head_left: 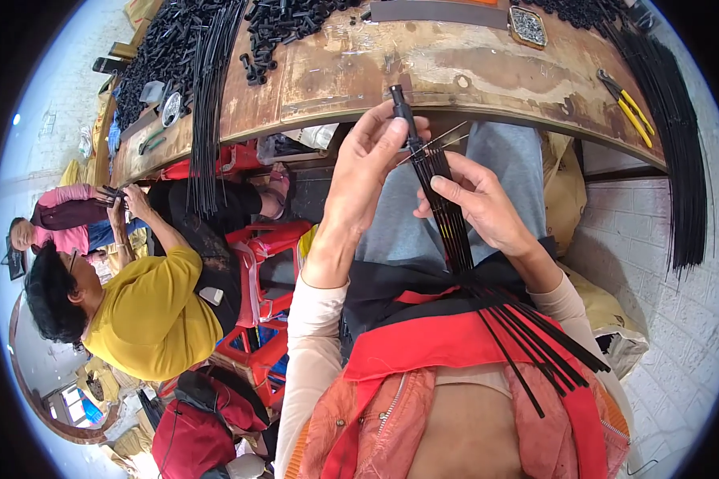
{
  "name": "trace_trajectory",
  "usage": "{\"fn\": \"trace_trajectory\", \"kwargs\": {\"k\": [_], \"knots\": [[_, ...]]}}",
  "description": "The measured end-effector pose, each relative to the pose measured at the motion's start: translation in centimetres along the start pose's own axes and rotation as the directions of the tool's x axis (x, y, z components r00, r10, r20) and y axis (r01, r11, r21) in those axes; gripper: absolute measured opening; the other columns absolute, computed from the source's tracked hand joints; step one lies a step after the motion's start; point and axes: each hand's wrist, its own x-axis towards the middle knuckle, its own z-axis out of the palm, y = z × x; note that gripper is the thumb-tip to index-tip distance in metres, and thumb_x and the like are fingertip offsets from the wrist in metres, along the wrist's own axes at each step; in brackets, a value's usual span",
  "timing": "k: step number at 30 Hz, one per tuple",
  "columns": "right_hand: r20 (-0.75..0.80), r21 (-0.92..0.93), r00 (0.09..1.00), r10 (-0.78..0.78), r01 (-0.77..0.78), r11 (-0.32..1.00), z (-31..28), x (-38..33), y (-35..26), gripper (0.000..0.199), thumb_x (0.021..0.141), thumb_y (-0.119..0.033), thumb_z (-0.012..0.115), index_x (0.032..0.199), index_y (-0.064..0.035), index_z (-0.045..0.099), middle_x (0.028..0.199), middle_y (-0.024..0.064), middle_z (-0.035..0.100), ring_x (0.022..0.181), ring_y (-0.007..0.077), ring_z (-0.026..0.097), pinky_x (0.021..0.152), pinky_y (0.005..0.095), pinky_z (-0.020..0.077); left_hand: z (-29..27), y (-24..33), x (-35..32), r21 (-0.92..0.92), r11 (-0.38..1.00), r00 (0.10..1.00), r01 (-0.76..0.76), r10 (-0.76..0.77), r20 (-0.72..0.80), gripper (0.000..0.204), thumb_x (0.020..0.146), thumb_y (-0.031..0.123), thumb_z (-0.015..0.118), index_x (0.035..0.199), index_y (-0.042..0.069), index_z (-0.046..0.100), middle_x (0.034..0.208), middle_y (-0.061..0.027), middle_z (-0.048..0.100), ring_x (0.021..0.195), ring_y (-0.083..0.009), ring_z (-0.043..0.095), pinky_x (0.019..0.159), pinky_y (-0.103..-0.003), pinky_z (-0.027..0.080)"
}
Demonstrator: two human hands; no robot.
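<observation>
Left hand (367,156) raised over the lap, fingers (391,132) closed on the black cap piece (399,102) at the far end of a bundle of thin black rods (447,215). Thumb and forefinger clamped just below the cap, where two loose thin wires (443,137) splay to the right. Right hand (479,203) just right of the bundle, fingers (443,185) wrapped around the rods at mid-length, thumb pressed against the near side. Rod bundle held nearly upright in view, tight between the hands, fanning out at the near end across the red apron (455,343) on the lap.

Beyond the hands: worn brown worktop (423,68), curved by the lens. Pile of small black parts (284,28) far left on it, a long hank of black rods (208,104) draped over its left edge. Small tray of metal bits (527,25) at far centre-right. Yellow-handled pliers (633,108) near the right edge, beside another long sheaf of black rods (679,168) hanging down the right side.

Left of scene: seated person in yellow shirt (148,307), hands up on a similar rod piece; further left a second person in pink sleeve (64,195). Red plastic stools (260,263) between them and the lap.
</observation>
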Motion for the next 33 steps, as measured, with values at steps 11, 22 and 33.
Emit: {"fn": "trace_trajectory", "kwargs": {"k": [11, 22, 33], "knots": [[-0.019, 0.01, 1.0, -0.007, 0.007, 1.0, -0.1, 0.0, -0.3, 0.032, 0.096, -0.019, 0.058, 0.121, 0.0009, 0.053, 0.093, 0.0078, 0.062, 0.083, 0.0194, 0.065, 0.08, 0.0338, 0.0539, -0.5, -0.5, 0.5, -0.093, 0.996, 1.0, 0.014, -0.013, 0.008, 0.028, 0.092, 0.01, 0.063, 0.116, -0.001, 0.056, 0.103, -0.0129, 0.067, 0.095, -0.0175, 0.064, 0.087, -0.033, 0.051], [-0.036, 0.03, 0.999, -0.002, 0.003, 1.0, -0.2, 0.0, -0.1, 0.034, 0.096, -0.02, 0.058, 0.122, 0.0014, 0.052, 0.092, 0.0076, 0.061, 0.083, 0.0193, 0.065, 0.08, 0.0343, 0.054, -0.7, -0.6, 1.0, 0.187, 0.977, 0.994, -0.101, 0.109, -0.031, 0.035, 0.091, 0.01, 0.065, 0.122, -0.004, 0.057, 0.103, -0.0133, 0.07, 0.092, -0.0151, 0.066, 0.081, -0.028, 0.052], [0.009, 0.091, 1.0, 0.003, -0.004, 0.996, -0.7, 0.1, -0.1, 0.028, 0.097, -0.02, 0.057, 0.116, -0.0003, 0.053, 0.091, 0.0073, 0.061, 0.083, 0.0176, 0.065, 0.082, 0.0354, 0.0541, -1.8, -1.0, 1.3, 0.059, 0.997, 0.991, -0.043, 0.035, 0.127, 0.034, 0.094, 0.013, 0.061, 0.124, -0.001, 0.055, 0.106, -0.0124, 0.068, 0.098, -0.0171, 0.064, 0.087, -0.031, 0.049]]}}
